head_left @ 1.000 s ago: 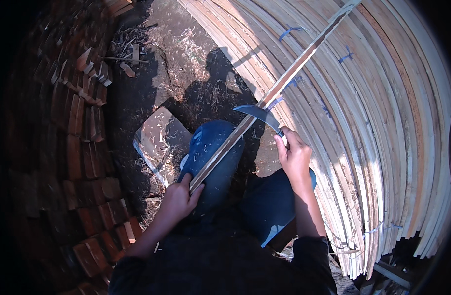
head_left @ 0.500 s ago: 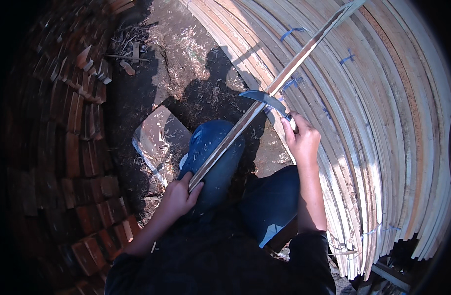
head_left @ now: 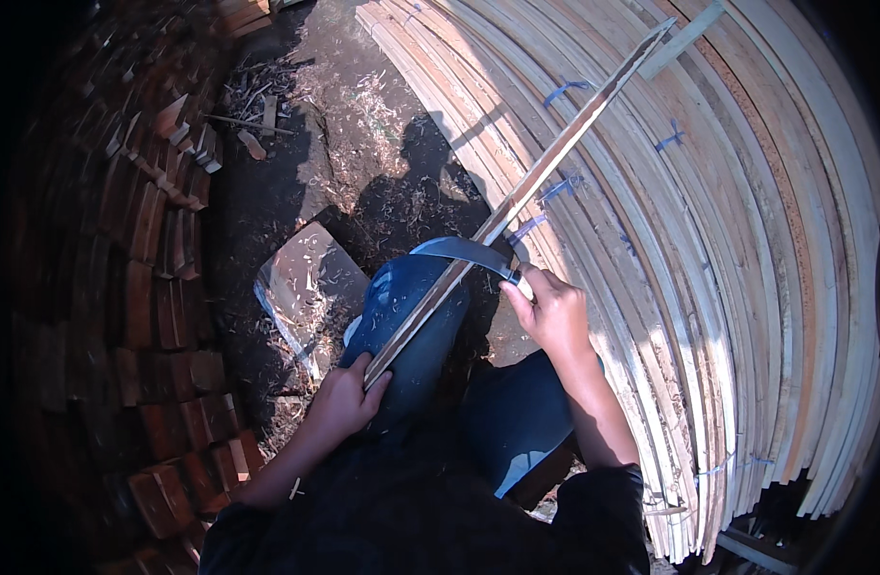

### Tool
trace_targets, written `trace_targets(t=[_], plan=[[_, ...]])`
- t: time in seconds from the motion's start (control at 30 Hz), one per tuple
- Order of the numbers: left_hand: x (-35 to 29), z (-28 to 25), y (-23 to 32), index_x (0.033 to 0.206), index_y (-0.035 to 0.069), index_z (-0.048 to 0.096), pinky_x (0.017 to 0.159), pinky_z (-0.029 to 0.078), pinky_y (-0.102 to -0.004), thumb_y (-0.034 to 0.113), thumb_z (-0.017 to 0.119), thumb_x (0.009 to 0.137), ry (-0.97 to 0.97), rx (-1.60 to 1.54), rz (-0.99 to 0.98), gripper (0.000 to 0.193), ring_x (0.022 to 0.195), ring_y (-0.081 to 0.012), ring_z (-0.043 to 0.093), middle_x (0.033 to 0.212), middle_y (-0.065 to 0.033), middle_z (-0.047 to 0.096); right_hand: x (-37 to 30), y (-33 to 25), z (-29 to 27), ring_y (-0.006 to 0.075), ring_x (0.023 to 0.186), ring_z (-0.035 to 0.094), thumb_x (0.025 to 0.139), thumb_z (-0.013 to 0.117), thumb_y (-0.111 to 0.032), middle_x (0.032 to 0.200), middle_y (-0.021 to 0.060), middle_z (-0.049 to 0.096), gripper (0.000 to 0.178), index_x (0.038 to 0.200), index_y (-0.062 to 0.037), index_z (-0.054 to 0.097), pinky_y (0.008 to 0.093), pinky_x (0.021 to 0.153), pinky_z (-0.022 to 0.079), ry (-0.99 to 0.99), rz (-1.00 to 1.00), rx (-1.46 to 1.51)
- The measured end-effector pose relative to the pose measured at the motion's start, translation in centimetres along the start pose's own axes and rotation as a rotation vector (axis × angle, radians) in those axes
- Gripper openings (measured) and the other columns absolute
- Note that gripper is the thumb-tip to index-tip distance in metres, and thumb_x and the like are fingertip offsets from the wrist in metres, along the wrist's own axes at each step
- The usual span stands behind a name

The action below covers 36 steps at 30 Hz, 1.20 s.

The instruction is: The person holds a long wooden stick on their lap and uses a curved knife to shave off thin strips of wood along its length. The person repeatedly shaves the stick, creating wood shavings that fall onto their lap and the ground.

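A long, narrow wooden strip (head_left: 545,163) with a dark brown face and pale edges slants from my lap up to the far right. Its near end is gripped by my left hand (head_left: 348,398), fingers wrapped round it beside my left knee. My right hand (head_left: 555,311) is closed on the handle of a sickle (head_left: 464,251). The sickle's curved grey blade lies across the strip over my knee, its tip pointing left. Most of the handle is hidden in my fingers.
Long bundles of pale wooden strips (head_left: 689,259), tied with blue cord (head_left: 670,136), fill the right side. Stacked reddish-brown wood pieces (head_left: 162,402) stand at the left. A flat board (head_left: 311,278) sprinkled with shavings lies on the ground beside my left leg.
My right hand has drawn the sickle down and left along the strip, toward my body. The strip's far end has shifted a little down and left; my left hand still grips the near end.
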State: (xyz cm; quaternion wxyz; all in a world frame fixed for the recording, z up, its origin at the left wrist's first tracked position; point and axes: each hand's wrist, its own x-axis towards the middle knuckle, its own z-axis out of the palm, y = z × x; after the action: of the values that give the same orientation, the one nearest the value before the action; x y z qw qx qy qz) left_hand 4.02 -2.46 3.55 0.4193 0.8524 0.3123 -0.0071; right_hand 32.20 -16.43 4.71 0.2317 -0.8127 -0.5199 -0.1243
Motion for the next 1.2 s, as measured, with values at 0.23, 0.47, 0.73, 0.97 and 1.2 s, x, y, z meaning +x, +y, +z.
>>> trace_targets(t=[0.23,0.47,0.73,0.97,1.2], plan=[[-0.1,-0.2,0.3,0.099,-0.002,0.056,0.061,0.048,-0.0506,0.028,0.059,0.091,-0.044,-0.014,-0.041,0.031,0.068,-0.0449,0.063,0.064,-0.0272,0.057,1.9,3.9,0.0,0.0251,0.049,0.059,0.084,0.073,-0.021,0.065,0.0147,0.062,0.024,0.098,-0.0026,0.069,0.0348,0.049,0.046,0.114,0.45,0.007],[-2.1,0.0,-0.9,0.093,-0.001,0.056,0.061,0.048,-0.0497,0.027,0.058,0.093,-0.04,-0.095,-0.056,0.028,0.067,-0.0447,0.061,0.064,-0.0239,0.058,-2.3,0.5,2.3,0.0292,0.056,0.064,0.077,0.079,-0.028,0.071,0.0123,0.066,0.032,0.097,-0.0061,0.068,0.0369,0.052,0.051,0.024,-0.002,0.205],[-8.3,-0.8,-3.9,0.116,0.0,0.059,0.075,0.05,-0.04,0.028,0.056,0.095,-0.099,-0.248,-0.128,0.034,0.083,-0.0337,0.067,0.086,-0.0211,0.066,-3.0,4.1,2.1,0.0047,0.056,0.039,0.092,0.066,-0.012,0.064,-0.0025,0.048,0.025,0.102,-0.0041,0.045,0.0247,0.048,0.031,0.296,0.521,0.564],[-11.8,-2.8,-6.8,0.116,0.001,0.061,0.077,0.049,-0.0441,0.032,0.057,0.092,-0.313,-0.139,-0.195,0.039,0.086,-0.0391,0.065,0.088,-0.0235,0.066,-6.5,0.2,3.0,0.0096,0.07,0.052,0.092,0.065,-0.012,0.077,0.0035,0.058,0.018,0.101,0.0007,0.056,0.0252,0.065,0.044,0.075,0.421,0.759],[-8.8,-2.6,-7.0,0.106,-0.003,0.062,0.075,0.048,-0.0435,0.042,0.063,0.085,-0.146,-0.018,0.069,0.05,0.081,-0.0398,0.063,0.083,-0.0233,0.063,-9.0,-4.5,3.8,0.0395,0.072,0.067,0.085,0.07,-0.014,0.08,0.0197,0.066,0.022,0.102,-0.0036,0.06,0.041,0.059,0.051,-0.194,0.268,0.523]])
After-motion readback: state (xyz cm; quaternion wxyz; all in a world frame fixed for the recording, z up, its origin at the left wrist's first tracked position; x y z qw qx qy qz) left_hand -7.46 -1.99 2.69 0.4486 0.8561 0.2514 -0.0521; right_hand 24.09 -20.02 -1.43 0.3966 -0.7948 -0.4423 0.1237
